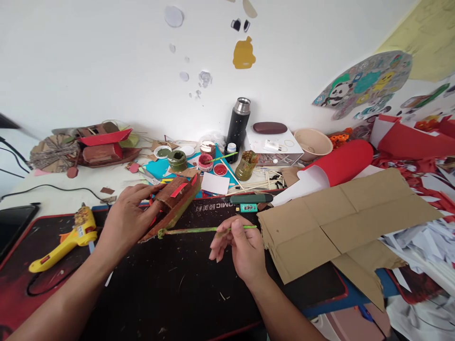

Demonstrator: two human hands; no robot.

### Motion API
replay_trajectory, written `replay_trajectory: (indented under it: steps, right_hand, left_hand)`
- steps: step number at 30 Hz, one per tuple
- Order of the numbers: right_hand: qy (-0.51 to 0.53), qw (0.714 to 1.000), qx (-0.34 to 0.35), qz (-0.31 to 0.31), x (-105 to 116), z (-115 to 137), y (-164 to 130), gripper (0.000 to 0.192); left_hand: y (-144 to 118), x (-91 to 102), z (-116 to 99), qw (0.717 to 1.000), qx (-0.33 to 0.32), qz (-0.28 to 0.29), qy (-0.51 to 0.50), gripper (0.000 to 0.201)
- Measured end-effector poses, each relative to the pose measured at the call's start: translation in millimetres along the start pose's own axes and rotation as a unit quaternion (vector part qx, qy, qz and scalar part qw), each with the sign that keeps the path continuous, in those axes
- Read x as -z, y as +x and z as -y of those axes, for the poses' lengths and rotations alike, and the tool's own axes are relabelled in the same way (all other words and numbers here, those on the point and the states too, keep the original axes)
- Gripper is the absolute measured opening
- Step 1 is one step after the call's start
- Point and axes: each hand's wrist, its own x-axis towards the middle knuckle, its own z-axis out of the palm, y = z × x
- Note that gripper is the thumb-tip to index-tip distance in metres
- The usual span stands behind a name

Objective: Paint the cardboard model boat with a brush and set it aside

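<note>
My left hand [130, 213] grips a small model boat [177, 194], its top reddish brown with a bright red strip and its side smeared green. The boat is tilted, one end pointing down toward me. Between the thumb and fingers of my right hand [241, 246] is a thin paint-smeared stick [199, 230], green toward its back end. A clumpy green tip [161, 233] on the stick meets the boat's lower end. Beyond the boat stand an open jar of green paint [177, 161] and a jar of red paint [205, 162] with another stick across it.
A yellow glue gun [67, 239] lies at left on the black desk mat [170, 293]. Cardboard sheets [320, 222] cover the right side. Along the wall are another model boat [103, 151], a black thermos [239, 121], a white box [277, 144] and a red paper roll [348, 161].
</note>
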Motion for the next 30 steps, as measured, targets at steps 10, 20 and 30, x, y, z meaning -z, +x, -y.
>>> replay_trajectory:
  steps: [10,20,30]
  right_hand:
    - [-0.015,1.0,0.008,-0.02,3.6,2.9,2.0,0.055]
    - [0.001,1.0,0.015,-0.025,5.9,5.0,3.3,0.053]
    - [0.014,1.0,-0.003,-0.001,2.9,1.0,-0.2,0.053]
  left_hand:
    - [0.2,2.5,4.1,1.0,0.01,0.009,0.0,0.047]
    - [-0.6,7.2,-2.5,0.998,0.046,0.024,-0.028,0.052]
    - [-1.4,6.9,-4.4,0.995,0.08,0.031,-0.045,0.057]
